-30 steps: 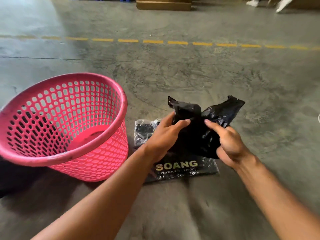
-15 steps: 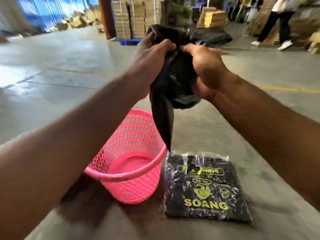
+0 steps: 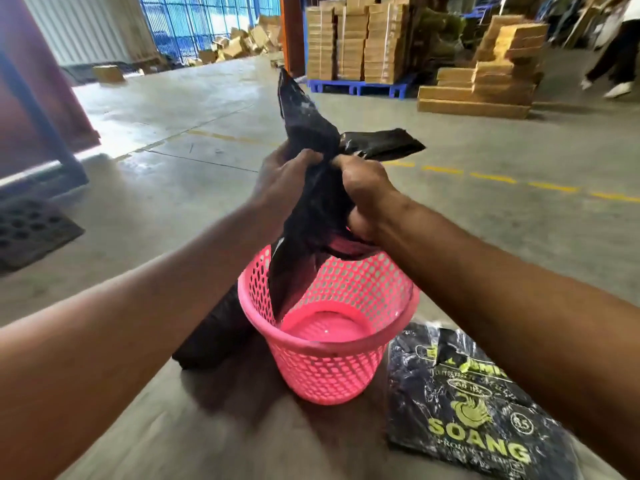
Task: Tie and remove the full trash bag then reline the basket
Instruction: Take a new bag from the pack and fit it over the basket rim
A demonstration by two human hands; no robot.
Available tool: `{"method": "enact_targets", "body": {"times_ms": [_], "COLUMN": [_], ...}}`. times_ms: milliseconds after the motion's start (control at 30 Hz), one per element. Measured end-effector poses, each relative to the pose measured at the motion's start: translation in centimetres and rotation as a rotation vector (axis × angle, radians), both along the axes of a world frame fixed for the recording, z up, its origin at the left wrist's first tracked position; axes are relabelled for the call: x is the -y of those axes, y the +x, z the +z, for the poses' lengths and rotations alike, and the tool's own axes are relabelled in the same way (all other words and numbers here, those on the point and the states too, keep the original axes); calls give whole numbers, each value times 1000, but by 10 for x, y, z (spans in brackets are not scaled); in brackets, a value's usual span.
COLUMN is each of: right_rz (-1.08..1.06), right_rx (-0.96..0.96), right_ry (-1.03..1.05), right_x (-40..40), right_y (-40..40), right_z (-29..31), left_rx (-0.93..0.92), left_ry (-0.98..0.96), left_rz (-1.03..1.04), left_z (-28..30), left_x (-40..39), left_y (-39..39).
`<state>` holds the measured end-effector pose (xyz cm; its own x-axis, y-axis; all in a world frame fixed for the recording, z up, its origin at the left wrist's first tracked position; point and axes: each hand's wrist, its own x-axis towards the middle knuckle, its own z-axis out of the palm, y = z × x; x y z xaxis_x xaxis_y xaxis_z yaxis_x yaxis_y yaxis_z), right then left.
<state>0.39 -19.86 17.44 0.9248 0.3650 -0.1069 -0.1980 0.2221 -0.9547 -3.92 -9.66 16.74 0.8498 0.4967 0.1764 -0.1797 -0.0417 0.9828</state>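
A new black bag (image 3: 311, 206) hangs crumpled between my hands above the pink mesh basket (image 3: 329, 355). My left hand (image 3: 282, 181) grips its left side and my right hand (image 3: 367, 194) grips its right side, both near the bag's top. Two pointed flaps stick up and out above my fingers. The bag's lower end dangles inside the basket's rim. The basket stands upright on the concrete floor with nothing else visible in it. A dark full bag (image 3: 214, 334) lies on the floor just left of the basket, partly hidden by my left forearm.
A flat pack of black bags printed SOANG (image 3: 474, 410) lies on the floor right of the basket. Stacked cardboard on blue pallets (image 3: 356, 43) and more boxes (image 3: 485, 84) stand far ahead. A person's legs (image 3: 613, 60) show at far right. A dark perforated mat (image 3: 31, 230) lies left.
The view came closer and lower over the basket. My hands brought the bag down from high in front of me until its lower end hangs into the basket.
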Motion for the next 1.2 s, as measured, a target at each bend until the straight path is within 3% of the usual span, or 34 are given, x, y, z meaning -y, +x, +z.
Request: {"method": "enact_targets", "body": {"times_ms": [167,333,500,633,733,1067,1200], "right_rz": [-10,6,13,59,54,337,370], "right_rx": [7,110,-1,-52,-29,398,549], "right_ry": [-252,-446,-322,-239,-247,-523,-557], "right_x": [5,35,53,45,42,150,201], "right_y": [15,41,44,48,48,47,30], "right_z": [-99,-166,-145,-139,-132,-81,-104], "left_rx": [-224,-417,-471,-484,-434,-296,-267], "left_ry": [109,338,260,69,101,200,335], "left_rz": [-60,-122,-145,-260,-266,-453,-275], "left_z": [-76,-111,-115,-110,-106,-63,-88], "left_x": [-20,-61,-81,-77,-77,-108,-116], "left_y": [0,-9,-13,-9,-6,-94,-145]}}
